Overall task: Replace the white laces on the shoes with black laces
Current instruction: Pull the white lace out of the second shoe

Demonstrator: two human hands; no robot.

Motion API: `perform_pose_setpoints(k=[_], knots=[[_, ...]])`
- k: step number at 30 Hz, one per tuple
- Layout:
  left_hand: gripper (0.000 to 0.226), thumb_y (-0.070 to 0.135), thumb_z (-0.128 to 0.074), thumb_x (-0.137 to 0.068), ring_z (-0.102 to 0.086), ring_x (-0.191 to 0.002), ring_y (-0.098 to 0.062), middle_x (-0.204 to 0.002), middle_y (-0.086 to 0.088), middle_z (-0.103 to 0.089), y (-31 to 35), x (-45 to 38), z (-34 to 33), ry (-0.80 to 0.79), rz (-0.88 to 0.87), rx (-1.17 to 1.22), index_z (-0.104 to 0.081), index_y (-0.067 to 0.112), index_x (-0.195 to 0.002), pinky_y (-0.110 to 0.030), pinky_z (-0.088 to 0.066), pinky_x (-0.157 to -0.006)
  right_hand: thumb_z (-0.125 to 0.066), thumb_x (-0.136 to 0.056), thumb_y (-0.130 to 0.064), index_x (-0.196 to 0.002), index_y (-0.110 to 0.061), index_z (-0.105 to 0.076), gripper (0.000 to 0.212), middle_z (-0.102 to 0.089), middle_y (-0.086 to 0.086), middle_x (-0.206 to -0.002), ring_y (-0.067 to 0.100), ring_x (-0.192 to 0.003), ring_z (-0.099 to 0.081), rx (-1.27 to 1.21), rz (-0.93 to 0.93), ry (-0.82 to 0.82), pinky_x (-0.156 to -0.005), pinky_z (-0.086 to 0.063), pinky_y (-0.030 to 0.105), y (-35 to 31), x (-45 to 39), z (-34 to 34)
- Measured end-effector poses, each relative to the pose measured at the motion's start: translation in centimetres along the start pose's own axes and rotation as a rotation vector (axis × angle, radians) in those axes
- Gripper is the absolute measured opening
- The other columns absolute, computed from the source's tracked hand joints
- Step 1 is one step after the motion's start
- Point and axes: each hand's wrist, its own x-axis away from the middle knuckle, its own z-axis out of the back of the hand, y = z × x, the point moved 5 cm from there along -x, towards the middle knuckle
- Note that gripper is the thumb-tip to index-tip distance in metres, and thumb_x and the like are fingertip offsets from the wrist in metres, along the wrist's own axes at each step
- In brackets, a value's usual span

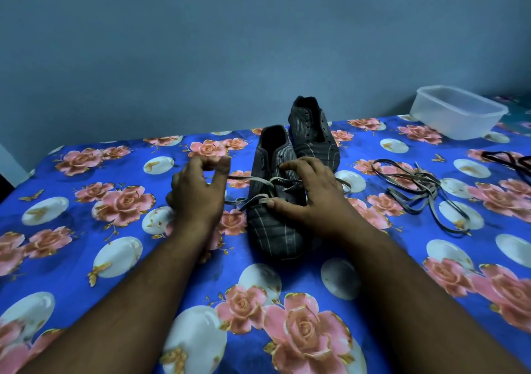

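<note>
Two dark shoes are standing on a blue floral cloth point(86, 258), toes pointing toward the near edge. The far shoe point(311, 132) is showing bare eyelets with no lace in it; a loose pale lace point(416, 190) is lying in a heap to the right, well apart from both shoes, and is judged to be the one taken out of it. The near shoe point(273, 201) is carrying a pale lace point(267, 184) only through its lower eyelets; the upper eyelets are showing empty.

The left hand point(198, 192) is hovering just left of the near shoe, fingers curled, with thumb and fingertips meeting at the free end of that lace. The pinch appears closed on the lace end, though the contact is small in the picture. The right hand point(307, 192) is resting on the right side of the near shoe, fingers spread and loosely bent; its thumb is pressing on the lower lace crossing, steadying the shoe rather than gripping it.

A black lace point(508, 159) is lying at the far right edge, partly out of view, untouched. A clear plastic tub point(457, 112) is sitting at the far right.

Assessment: removal is complete on one shoe and roughly half complete on the other. All threading of black laces is outstanding.
</note>
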Motion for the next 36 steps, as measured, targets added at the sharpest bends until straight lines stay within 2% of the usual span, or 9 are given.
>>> perform_pose_setpoints(k=[2,5,11,16,19,22,27,30,36], knots=[[0.057,0.076,-0.046,-0.088,-0.048,-0.123,-0.02,-0.122,0.01,-0.063,1.8,0.9,-0.3,-0.05,-0.174,-0.032,-0.065,0.028,-0.111,-0.039,-0.034,-0.099,-0.051,-0.064,-0.086,-0.131,-0.046,-0.048,0.078,-0.04,-0.011,-0.142,0.015,-0.135,-0.036,0.001,0.0,0.003,-0.113,-0.032,0.051,0.0,0.0,0.0],[0.053,0.073,-0.045,-0.081,-0.049,-0.117,-0.016,-0.112,0.01,-0.064,3.7,2.3,-1.2,-0.197,-0.352,0.01,-0.07,0.029,-0.098,-0.039,-0.034,-0.101,-0.052,-0.065,-0.084,-0.131,-0.046,-0.048,0.077,-0.041,-0.011,-0.141,0.015,-0.135,-0.037,0.006,-0.003,0.007,-0.112,-0.033,0.051,-0.1,0.0,0.0],[0.033,0.059,-0.052,-0.081,-0.056,-0.106,-0.02,-0.095,0.011,-0.063,4.4,2.8,-1.5,-0.281,-0.404,0.101,-0.064,0.028,-0.081,-0.048,-0.04,-0.099,-0.06,-0.068,-0.079,-0.131,-0.044,-0.05,0.073,-0.041,-0.011,-0.14,0.015,-0.135,-0.037,0.003,0.007,0.01,-0.112,-0.033,0.051,-0.2,0.1,0.1],[0.014,0.035,-0.066,-0.089,-0.06,-0.092,-0.017,-0.096,-0.001,-0.064,2.5,1.4,-1.4,-0.171,-0.196,0.398,-0.064,0.024,-0.082,-0.043,-0.049,-0.088,-0.049,-0.063,-0.085,-0.133,-0.044,-0.05,0.081,-0.041,-0.011,-0.141,0.015,-0.136,-0.036,-0.002,-0.004,0.0,-0.113,-0.032,0.05,-0.3,0.1,0.2],[0.016,0.023,-0.068,-0.093,-0.061,-0.095,-0.009,-0.108,-0.008,-0.064,0.6,0.0,-0.4,-0.016,-0.044,0.455,-0.063,0.033,-0.082,-0.038,-0.049,-0.094,-0.058,-0.067,-0.081,-0.132,-0.045,-0.049,0.075,-0.04,-0.011,-0.142,0.015,-0.136,-0.036,-0.009,-0.004,0.003,-0.113,-0.032,0.052,-0.2,0.1,0.2],[0.003,0.026,-0.068,-0.094,-0.062,-0.106,-0.021,-0.118,-0.011,-0.062,-0.9,-0.6,-0.2,0.024,0.08,0.383,-0.069,0.024,-0.092,-0.046,-0.047,-0.101,-0.06,-0.069,-0.079,-0.132,-0.045,-0.048,0.072,-0.04,-0.01,-0.143,0.015,-0.136,-0.036,-0.008,-0.002,0.001,-0.113,-0.032,0.053,-0.2,0.1,0.1],[0.036,0.049,-0.06,-0.091,-0.055,-0.119,-0.019,-0.12,0.001,-0.062,2.4,1.1,0.4,0.056,-0.257,0.067,-0.069,0.019,-0.109,-0.038,-0.042,-0.103,-0.059,-0.069,-0.079,-0.132,-0.046,-0.048,0.073,-0.039,-0.01,-0.143,0.015,-0.137,-0.035,-0.001,-0.005,-0.006,-0.113,-0.031,0.052,-0.2,0.1,0.1],[0.035,0.051,-0.06,-0.089,-0.056,-0.116,-0.019,-0.114,0.004,-0.065,4.4,2.5,-0.6,-0.135,-0.445,0.045,-0.072,0.022,-0.104,-0.046,-0.04,-0.104,-0.064,-0.072,-0.074,-0.132,-0.045,-0.049,0.069,-0.04,-0.01,-0.143,0.016,-0.136,-0.036,-0.007,0.005,0.004,-0.112,-0.032,0.052,-0.2,0.1,0.2],[0.021,0.047,-0.062,-0.086,-0.058,-0.101,-0.02,-0.094,0.008,-0.063,4.5,2.9,-1.6,-0.282,-0.397,0.094,-0.063,0.027,-0.082,-0.049,-0.043,-0.095,-0.064,-0.07,-0.076,-0.131,-0.044,-0.05,0.07,-0.04,-0.01,-0.143,0.015,-0.136,-0.037,-0.001,0.006,0.009,-0.112,-0.032,0.052,-0.3,0.1,0.2]])
